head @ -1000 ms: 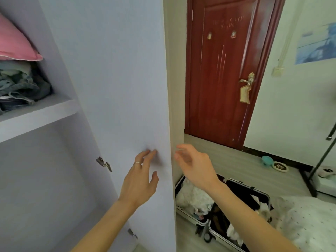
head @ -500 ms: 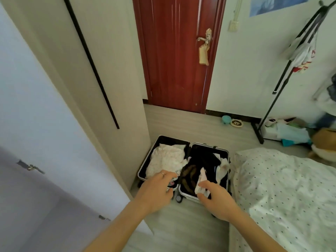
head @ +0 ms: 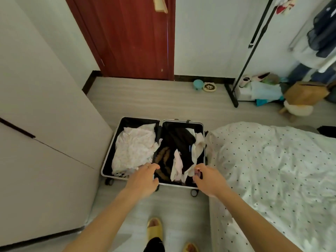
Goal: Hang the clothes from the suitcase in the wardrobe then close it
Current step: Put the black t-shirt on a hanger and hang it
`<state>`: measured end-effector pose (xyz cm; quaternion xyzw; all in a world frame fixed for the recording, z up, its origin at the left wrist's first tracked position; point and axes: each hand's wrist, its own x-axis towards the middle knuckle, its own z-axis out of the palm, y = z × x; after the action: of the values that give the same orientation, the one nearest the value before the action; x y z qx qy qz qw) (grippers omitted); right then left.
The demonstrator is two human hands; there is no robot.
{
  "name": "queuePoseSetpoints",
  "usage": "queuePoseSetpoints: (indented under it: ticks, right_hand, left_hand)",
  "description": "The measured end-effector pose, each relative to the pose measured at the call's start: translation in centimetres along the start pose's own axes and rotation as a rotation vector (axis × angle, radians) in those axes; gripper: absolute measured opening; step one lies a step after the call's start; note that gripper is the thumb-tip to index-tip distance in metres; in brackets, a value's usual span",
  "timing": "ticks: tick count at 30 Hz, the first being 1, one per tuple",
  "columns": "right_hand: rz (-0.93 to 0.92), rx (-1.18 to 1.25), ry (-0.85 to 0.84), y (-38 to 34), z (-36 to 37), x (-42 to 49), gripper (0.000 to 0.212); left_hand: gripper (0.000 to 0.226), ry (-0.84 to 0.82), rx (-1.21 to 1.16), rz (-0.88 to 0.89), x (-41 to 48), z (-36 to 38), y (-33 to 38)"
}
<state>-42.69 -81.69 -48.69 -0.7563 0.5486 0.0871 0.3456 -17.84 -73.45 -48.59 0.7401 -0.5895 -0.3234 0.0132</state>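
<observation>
Two hands: both reach forward over the near edge of the open suitcase (head: 107,159).
Left hand (head: 143,179): over the near rim where the two halves meet; fingers loosely curved, ring on one finger, dark gap between thumb and index, nothing seen in its grasp.
Right hand (head: 209,180): over the near right corner; fingers curled down with the tips at the lower end of a white cloth (head: 177,164); can't tell if it grips or only touches.
Suitcase: lies flat and open on the floor (head: 163,102), between the wardrobe (head: 45,124) and the bed (head: 272,170); wheels show under the near edge.
Left half: filled by a crumpled pale flowered garment (head: 132,150).
Right half: dark garment (head: 180,140) with white and pinkish pieces lying over it.
Wardrobe: left of the suitcase, its pale outer face toward the camera.
Bed: right side, white cover with dark dots, its corner just beside the suitcase.
Door (head: 132,37): red-brown, in the far wall.
Far wall: teal bowl (head: 198,84) and small dish (head: 209,87) touching on the floor.
Clothes rack (head: 254,42): black frame, far right, clothes hanging on it, clutter at its foot.
Bottom edge: two yellow slippers (head: 154,228).
</observation>
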Motion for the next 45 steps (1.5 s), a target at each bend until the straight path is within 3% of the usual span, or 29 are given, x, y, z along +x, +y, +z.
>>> queuePoseSetpoints:
  ticks: [8, 13, 17, 22, 25, 30, 35, 45]
  right_hand:
    - [0.237, 0.148, 0.045, 7.8, 7.8, 17.9, 0.048]
    - [0.374, 0.268, 0.035, 15.3, 20.4, 30.5, 0.047]
    - [0.455, 0.384, 0.046, 19.2, 27.2, 38.4, 0.063]
    - [0.567, 0.420, 0.238, 23.9, 34.7, 45.9, 0.065]
    - [0.500, 0.322, 0.415, 24.7, 35.7, 46.7, 0.042]
    - [0.426, 0.275, 0.490, 23.4, 34.2, 45.1, 0.030]
    - [0.423, 0.428, 0.539, 18.6, 27.5, 42.4, 0.022]
    - [0.174, 0.601, 0.693, 1.8, 2.0, 32.0, 0.019]
  left_hand:
    - [0.056, -0.021, 0.078, 0.040, 20.4, 10.2, -6.5]
    - [0.064, -0.075, 0.236, -0.016, 32.3, 23.1, -14.1]
    - [0.068, -0.055, 0.295, -0.073, 38.7, 30.5, -19.4]
    - [0.070, -0.079, 0.264, -0.177, 44.0, 38.9, -25.2]
    - [0.077, -0.074, 0.211, -0.181, 44.2, 40.6, -26.7]
    - [0.082, -0.207, 0.179, -0.191, 43.9, 39.2, -27.2]
    - [0.079, -0.324, 0.219, -0.182, 42.5, 32.6, -23.8]
    - [0.069, -0.124, 0.017, -0.058, 35.8, 5.8, -9.7]
